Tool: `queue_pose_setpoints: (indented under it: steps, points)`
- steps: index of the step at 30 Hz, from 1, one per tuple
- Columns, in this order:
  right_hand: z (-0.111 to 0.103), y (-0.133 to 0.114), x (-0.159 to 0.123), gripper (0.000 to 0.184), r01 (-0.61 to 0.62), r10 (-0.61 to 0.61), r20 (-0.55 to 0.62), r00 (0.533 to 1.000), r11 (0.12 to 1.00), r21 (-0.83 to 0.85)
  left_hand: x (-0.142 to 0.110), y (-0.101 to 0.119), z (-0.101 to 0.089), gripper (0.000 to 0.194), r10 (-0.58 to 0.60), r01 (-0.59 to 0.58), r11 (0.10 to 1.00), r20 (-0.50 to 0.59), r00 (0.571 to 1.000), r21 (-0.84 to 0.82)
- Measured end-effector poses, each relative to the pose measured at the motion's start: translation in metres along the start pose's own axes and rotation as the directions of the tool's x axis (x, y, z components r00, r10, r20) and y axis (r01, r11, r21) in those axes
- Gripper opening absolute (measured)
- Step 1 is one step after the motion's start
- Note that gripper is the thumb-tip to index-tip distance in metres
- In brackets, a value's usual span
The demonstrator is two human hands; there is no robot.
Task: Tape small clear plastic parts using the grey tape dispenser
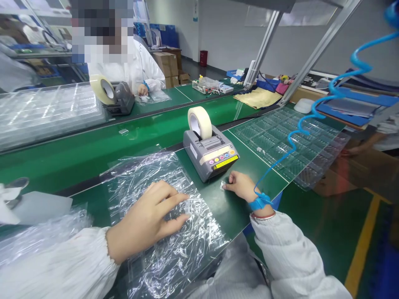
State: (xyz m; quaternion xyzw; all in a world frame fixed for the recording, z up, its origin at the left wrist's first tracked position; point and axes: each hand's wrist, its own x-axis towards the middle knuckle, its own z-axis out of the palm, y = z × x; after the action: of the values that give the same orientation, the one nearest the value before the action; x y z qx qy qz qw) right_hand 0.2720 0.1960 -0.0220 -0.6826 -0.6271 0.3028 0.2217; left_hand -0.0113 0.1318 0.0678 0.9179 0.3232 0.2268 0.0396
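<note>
My left hand (146,220) lies flat on a wrinkled clear plastic bag (165,245), its fingertips beside a small shiny clear packet (192,206). My right hand (240,187) rests on the green work mat (218,211), its fingertips at a small clear piece of film (223,186). Just beyond that hand stands a grey electric tape dispenser (210,155), holding a roll of pale masking tape (199,122). A blue wrist strap (260,202) circles my right wrist, and its coiled blue cord (314,110) rises away to the upper right.
A clear blister tray (286,141) lies right of the dispenser. Across a green conveyor belt (93,153), a co-worker's hand (143,89) works beside a second tape dispenser (120,97). Stacked clear trays (46,112) sit at far left. Another person's hand (355,150) shows at right.
</note>
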Motion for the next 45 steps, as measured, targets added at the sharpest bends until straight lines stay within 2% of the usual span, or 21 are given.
queue_pose_setpoints:
  steps: [5, 8, 9, 10, 12, 14, 16, 18, 20, 22, 25, 27, 29, 31, 34, 36, 40, 45]
  points:
    - [-0.006, 0.004, -0.005, 0.012, 0.120, -0.119, -0.004, 0.993, 0.993, 0.020, -0.001, -0.001, 0.000, 0.028, -0.005, 0.005, 1.000, 0.023, 1.000, -0.011]
    - [-0.013, 0.002, -0.012, 0.009, 0.162, -0.160, -0.051, 0.986, 0.985, 0.050, -0.001, -0.002, 0.000, 0.028, -0.019, 0.019, 1.000, 0.031, 0.999, -0.011]
    - [-0.017, -0.001, -0.016, 0.011, 0.166, -0.159, -0.109, 0.981, 0.984, 0.060, -0.001, -0.002, 0.001, 0.028, -0.022, 0.022, 1.000, 0.030, 0.999, -0.011]
    - [-0.022, -0.005, -0.019, 0.016, 0.178, -0.162, -0.202, 0.966, 0.982, 0.067, -0.001, -0.002, 0.001, 0.028, -0.022, 0.022, 1.000, 0.026, 0.999, -0.011]
    - [-0.033, -0.015, -0.024, 0.030, 0.244, -0.206, -0.396, 0.895, 0.969, 0.047, 0.000, -0.002, 0.002, 0.028, -0.014, 0.014, 1.000, 0.021, 1.000, -0.011]
    - [-0.041, -0.026, -0.026, 0.042, 0.322, -0.307, -0.461, 0.833, 0.945, -0.047, 0.000, -0.002, 0.002, 0.028, -0.003, 0.003, 1.000, 0.014, 1.000, -0.015]
    - [-0.044, -0.033, -0.025, 0.049, 0.340, -0.379, -0.369, 0.849, 0.925, -0.168, 0.001, -0.002, 0.002, 0.028, 0.003, -0.003, 1.000, 0.011, 1.000, -0.018]
    - [-0.040, -0.037, -0.023, 0.052, 0.287, -0.365, -0.302, 0.881, 0.919, -0.271, 0.001, -0.001, 0.002, 0.027, 0.000, 0.001, 1.000, 0.010, 1.000, -0.018]
    - [-0.034, -0.039, -0.023, 0.055, 0.205, -0.323, -0.312, 0.893, 0.911, -0.357, 0.001, -0.002, 0.002, 0.027, -0.003, 0.004, 1.000, 0.011, 1.000, -0.015]
    - [-0.029, -0.041, -0.024, 0.057, 0.130, -0.303, -0.353, 0.885, 0.889, -0.439, 0.001, -0.002, 0.002, 0.028, -0.005, 0.006, 1.000, 0.012, 1.000, -0.020]
    - [-0.036, -0.045, -0.026, 0.059, 0.096, -0.297, -0.346, 0.890, 0.864, -0.495, 0.003, -0.003, 0.004, 0.027, -0.014, 0.014, 0.999, 0.016, 1.000, -0.034]
    - [-0.046, -0.046, -0.026, 0.061, 0.141, -0.283, -0.266, 0.921, 0.881, -0.451, 0.003, -0.002, 0.004, 0.027, -0.011, 0.011, 0.999, 0.011, 1.000, -0.035]
    - [-0.054, -0.043, -0.027, 0.060, 0.231, -0.296, -0.167, 0.940, 0.917, -0.325, 0.003, -0.001, 0.004, 0.027, -0.003, 0.003, 1.000, 0.003, 1.000, -0.024]
    - [-0.053, -0.038, -0.027, 0.054, 0.303, -0.323, -0.173, 0.930, 0.944, -0.134, 0.003, 0.000, 0.004, 0.026, 0.005, -0.005, 1.000, -0.004, 1.000, -0.013]
    - [-0.032, -0.026, -0.027, 0.032, 0.319, -0.271, -0.379, 0.885, 0.945, 0.069, 0.001, 0.001, 0.004, 0.026, -0.015, 0.015, 1.000, 0.010, 1.000, -0.001]
    - [-0.013, -0.020, -0.024, 0.023, 0.354, -0.310, -0.466, 0.829, 0.935, 0.007, 0.000, 0.001, 0.004, 0.026, -0.030, 0.030, 1.000, 0.021, 0.999, -0.008]
    - [0.011, -0.014, -0.015, 0.021, 0.456, -0.511, -0.497, 0.702, 0.858, -0.237, -0.001, 0.000, 0.005, 0.027, -0.038, 0.039, 0.999, 0.027, 0.999, -0.033]
    - [0.011, -0.008, -0.008, 0.023, 0.534, -0.629, -0.479, 0.612, 0.776, -0.337, -0.003, -0.001, 0.005, 0.029, -0.041, 0.043, 0.998, 0.038, 0.998, -0.039]
